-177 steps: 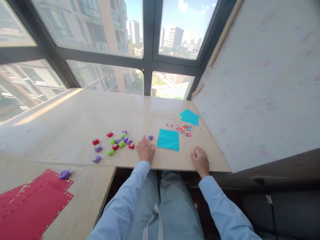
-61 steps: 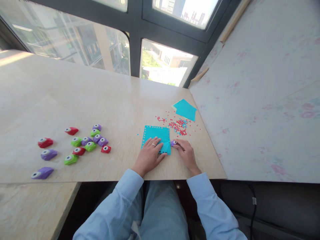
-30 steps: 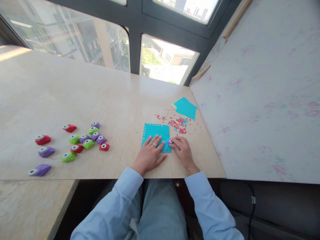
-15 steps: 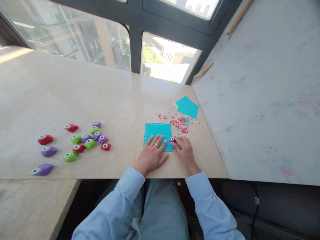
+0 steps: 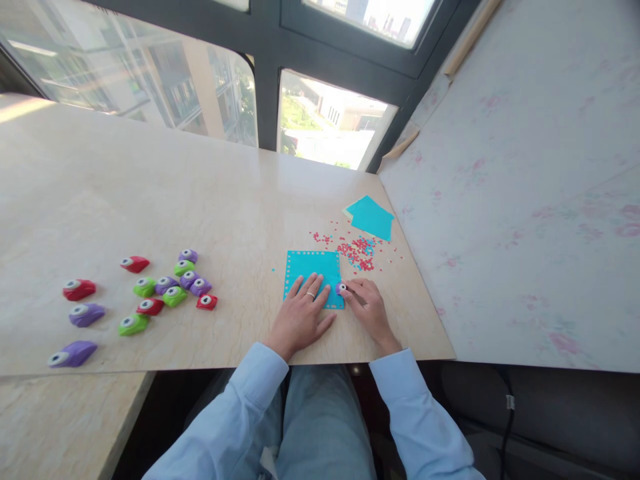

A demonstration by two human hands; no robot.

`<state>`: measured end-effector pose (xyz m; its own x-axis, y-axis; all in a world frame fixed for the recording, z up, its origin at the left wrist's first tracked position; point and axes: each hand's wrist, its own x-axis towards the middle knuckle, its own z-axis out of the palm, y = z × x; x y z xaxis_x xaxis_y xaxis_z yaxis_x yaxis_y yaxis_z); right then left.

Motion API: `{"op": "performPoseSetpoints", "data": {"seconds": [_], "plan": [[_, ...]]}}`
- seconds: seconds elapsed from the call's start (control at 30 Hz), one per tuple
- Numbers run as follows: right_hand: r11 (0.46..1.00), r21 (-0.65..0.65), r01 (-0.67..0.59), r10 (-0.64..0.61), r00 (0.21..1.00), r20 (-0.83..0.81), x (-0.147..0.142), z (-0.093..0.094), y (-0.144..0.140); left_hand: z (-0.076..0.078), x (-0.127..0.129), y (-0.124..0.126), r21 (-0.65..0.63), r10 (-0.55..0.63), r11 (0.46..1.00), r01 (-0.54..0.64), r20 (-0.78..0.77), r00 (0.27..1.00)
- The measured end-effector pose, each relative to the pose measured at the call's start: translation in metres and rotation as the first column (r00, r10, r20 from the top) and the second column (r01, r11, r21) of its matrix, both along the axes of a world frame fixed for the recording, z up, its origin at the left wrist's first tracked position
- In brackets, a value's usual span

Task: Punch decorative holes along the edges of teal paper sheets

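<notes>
Head view shows my left hand [image 5: 301,313] spread flat, palm down, on the near half of a blue paper square [image 5: 313,273] lying on the bench [image 5: 210,200], pinning it without gripping it. Just to its right, my right hand [image 5: 369,309] has its fingers curled around a small purple punch [image 5: 341,288], which sits at the paper's near right corner, touching its edge. I judge the step in hand to be punching along that right edge. The next move, I think, calls for a firm press with the paper held steady. Red and blue scraps [image 5: 356,250] lie just beyond my right hand; more punches [image 5: 170,290] sit well to the left.
</notes>
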<state>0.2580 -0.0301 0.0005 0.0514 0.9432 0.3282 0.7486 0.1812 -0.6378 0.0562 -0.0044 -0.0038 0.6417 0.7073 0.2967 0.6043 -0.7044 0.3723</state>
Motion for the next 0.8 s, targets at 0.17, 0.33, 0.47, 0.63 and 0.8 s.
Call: {"op": "performPoseSetpoints", "data": {"seconds": [0.17, 0.33, 0.47, 0.63, 0.8], "plan": [[1.000, 0.005, 0.020, -0.020, 1.000, 0.004, 0.000, 0.000, 0.001, 0.001, 0.000, 0.001, -0.006, -0.004, 1.000, 0.004, -0.026, 1.000], [0.999, -0.021, 0.035, -0.036, 0.999, -0.015, -0.001, 0.001, 0.002, 0.001, 0.000, 0.004, -0.004, -0.005, 1.000, 0.005, -0.004, 1.000], [0.992, -0.122, 0.036, -0.061, 0.975, -0.212, 0.002, 0.003, 0.007, -0.001, 0.000, 0.005, -0.002, -0.009, 1.000, 0.009, 0.016, 1.000], [0.935, -0.355, 0.010, -0.165, 0.898, -0.409, 0.016, 0.022, 0.021, -0.002, 0.000, 0.007, -0.018, -0.005, 1.000, 0.006, 0.039, 0.999], [0.767, -0.639, -0.068, -0.218, 0.908, -0.359, 0.024, 0.058, 0.037, -0.001, -0.003, 0.012, -0.083, 0.007, 0.997, 0.002, 0.111, 0.994]]}}
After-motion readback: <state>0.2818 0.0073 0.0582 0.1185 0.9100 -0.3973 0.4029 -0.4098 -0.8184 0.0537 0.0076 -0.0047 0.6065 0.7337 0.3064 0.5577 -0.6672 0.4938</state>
